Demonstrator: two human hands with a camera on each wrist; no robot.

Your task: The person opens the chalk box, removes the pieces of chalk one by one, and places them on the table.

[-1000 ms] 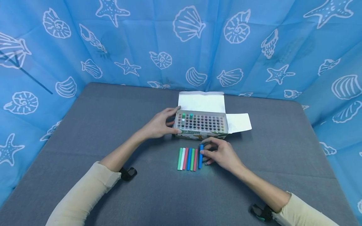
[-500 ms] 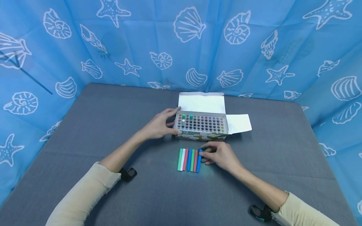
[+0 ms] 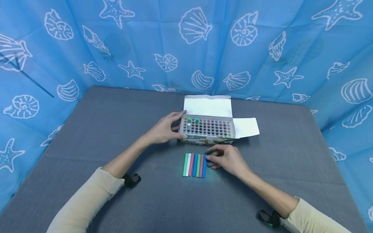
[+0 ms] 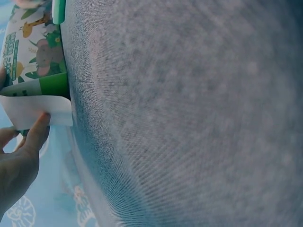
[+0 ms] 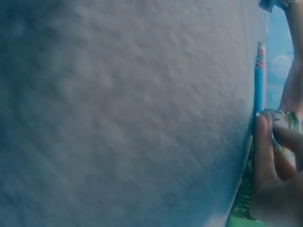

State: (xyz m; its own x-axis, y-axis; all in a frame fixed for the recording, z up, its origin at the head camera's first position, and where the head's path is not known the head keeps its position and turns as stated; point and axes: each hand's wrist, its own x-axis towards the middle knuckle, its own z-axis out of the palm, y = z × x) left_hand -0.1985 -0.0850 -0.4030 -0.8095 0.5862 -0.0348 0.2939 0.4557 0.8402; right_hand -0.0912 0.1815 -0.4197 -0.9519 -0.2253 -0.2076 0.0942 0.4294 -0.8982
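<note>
An open box [image 3: 207,136] of coloured chalk sticks stands on the grey table [image 3: 116,129]; two green sticks [image 3: 189,119] poke up at its left end. My left hand [image 3: 178,125] grips the box's left end, a finger on its white flap [image 4: 33,109] in the left wrist view. In front of the box, several chalks lie side by side in a row [image 3: 192,164]. My right hand [image 3: 210,159] pinches the upper end of the blue chalk [image 3: 204,169], the row's rightmost stick. The right wrist view shows a finger against that blue chalk [image 5: 258,80].
The box's white lid [image 3: 207,106] is folded back and a side flap [image 3: 246,127] sticks out to the right. Blue cloth [image 3: 87,42] printed with shells and starfish walls in the table at the back and both sides.
My right hand has laid the blue chalk down and slid it left against the red one, squaring it with the row. The left hand and box have not moved.
</note>
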